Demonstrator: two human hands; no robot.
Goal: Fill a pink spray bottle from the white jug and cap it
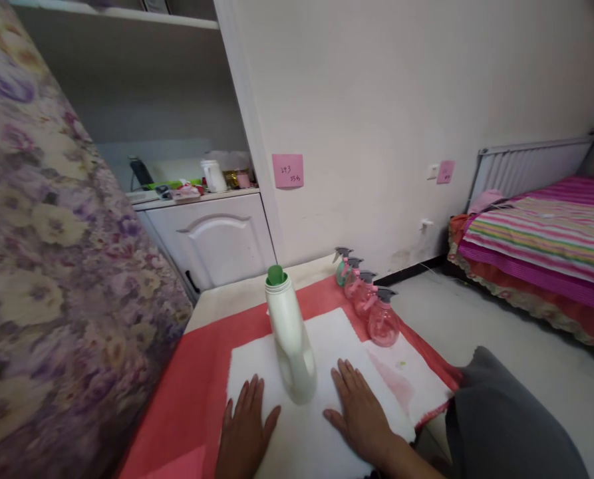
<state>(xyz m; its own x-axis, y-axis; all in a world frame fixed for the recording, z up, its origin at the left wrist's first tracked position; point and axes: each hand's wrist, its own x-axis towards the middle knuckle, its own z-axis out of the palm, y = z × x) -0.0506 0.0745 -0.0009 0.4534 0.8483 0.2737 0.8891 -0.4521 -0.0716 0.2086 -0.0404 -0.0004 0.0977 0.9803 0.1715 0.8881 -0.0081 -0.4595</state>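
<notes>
A pale green jug-like bottle (289, 332) with a built-in handle stands upright on a white cloth (326, 332). Its cap is off, and a green spout (276, 275) shows in its mouth. My left hand (247, 426) lies flat on the cloth to the left of the bottle, fingers stretched out. To the right of it, my right hand (359, 412) rests palm down with the thumb apart from the fingers. Neither hand touches the bottle or holds anything.
Several spray bottles (384, 322) with grey trigger heads line the table's right side. A red cloth (201, 352) covers much of the table. Floral curtain (67, 266) hangs at left, beside a white cabinet (221, 233). A bed (551, 226) stands at far right.
</notes>
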